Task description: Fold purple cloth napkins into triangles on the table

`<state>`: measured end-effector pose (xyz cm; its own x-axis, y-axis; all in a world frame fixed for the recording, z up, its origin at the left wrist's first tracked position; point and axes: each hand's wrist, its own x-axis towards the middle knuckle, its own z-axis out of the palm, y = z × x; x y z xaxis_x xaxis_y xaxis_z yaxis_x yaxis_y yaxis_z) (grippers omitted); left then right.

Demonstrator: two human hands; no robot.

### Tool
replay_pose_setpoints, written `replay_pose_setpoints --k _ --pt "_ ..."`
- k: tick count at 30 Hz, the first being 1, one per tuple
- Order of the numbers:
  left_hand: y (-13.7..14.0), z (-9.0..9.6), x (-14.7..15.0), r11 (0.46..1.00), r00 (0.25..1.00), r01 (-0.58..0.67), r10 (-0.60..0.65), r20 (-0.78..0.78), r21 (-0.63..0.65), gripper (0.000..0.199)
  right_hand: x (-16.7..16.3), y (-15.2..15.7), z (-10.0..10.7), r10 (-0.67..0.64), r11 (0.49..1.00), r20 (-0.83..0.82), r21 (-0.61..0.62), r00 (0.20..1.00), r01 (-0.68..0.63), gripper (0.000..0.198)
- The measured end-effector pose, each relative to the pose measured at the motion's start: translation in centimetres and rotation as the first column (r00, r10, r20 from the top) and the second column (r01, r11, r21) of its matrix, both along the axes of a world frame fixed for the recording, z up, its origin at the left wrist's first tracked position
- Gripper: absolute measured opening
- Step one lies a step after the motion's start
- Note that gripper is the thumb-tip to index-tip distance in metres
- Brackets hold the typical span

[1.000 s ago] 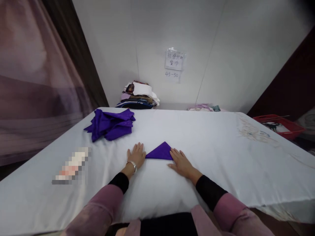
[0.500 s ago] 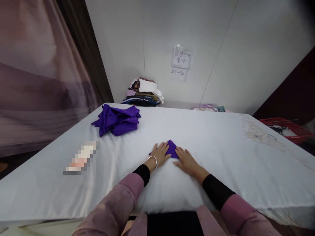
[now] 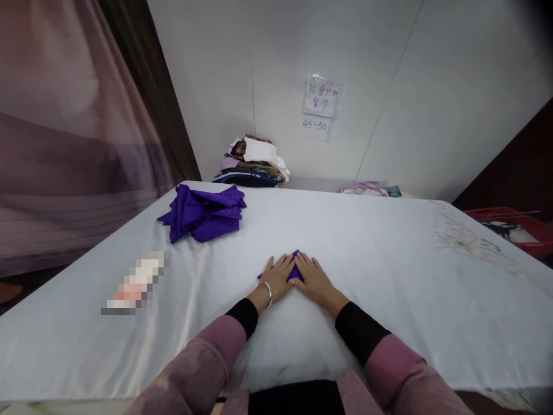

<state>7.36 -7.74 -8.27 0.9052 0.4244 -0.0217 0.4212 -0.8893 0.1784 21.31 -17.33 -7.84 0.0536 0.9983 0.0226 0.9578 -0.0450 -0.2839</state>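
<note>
A small folded purple napkin [image 3: 295,273] lies on the white tablecloth in front of me, mostly covered by my hands. My left hand [image 3: 278,276] rests flat over its left part, fingers spread, a silver bangle at the wrist. Flat on its right part lies my right hand [image 3: 314,279], its fingers stretched forward. The two hands almost meet, with only a strip and the top corner of the cloth showing between them. Farther back on the left, a loose heap of purple napkins [image 3: 207,212] sits on the table.
The white-covered table [image 3: 380,300] spreads around me. A blurred-out object [image 3: 136,285] lies at left. Behind the table are a stack of folded clothes [image 3: 254,164] and some low cloths [image 3: 367,188]. A red basket [image 3: 540,248] stands at right; a handwritten sign [image 3: 322,98] hangs on the wall.
My right hand has slid left over the purple napkin, closer to my left hand, hiding more of the cloth. My left hand stays on it. The view has shifted slightly.
</note>
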Motion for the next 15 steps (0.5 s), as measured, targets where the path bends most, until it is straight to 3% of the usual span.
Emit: replay_pose_setpoints --k 8,15 --pt "-0.1 0.1 0.0 0.998 0.999 -0.023 0.025 0.035 -0.060 0.058 2.3 -4.6 -1.2 0.003 0.998 0.041 0.067 0.999 -0.006 0.071" --pt "1.5 2.5 2.1 0.965 0.976 -0.147 0.177 0.126 -0.215 0.045 2.2 -4.9 -0.1 -0.009 1.000 -0.060 0.001 0.998 0.009 0.075"
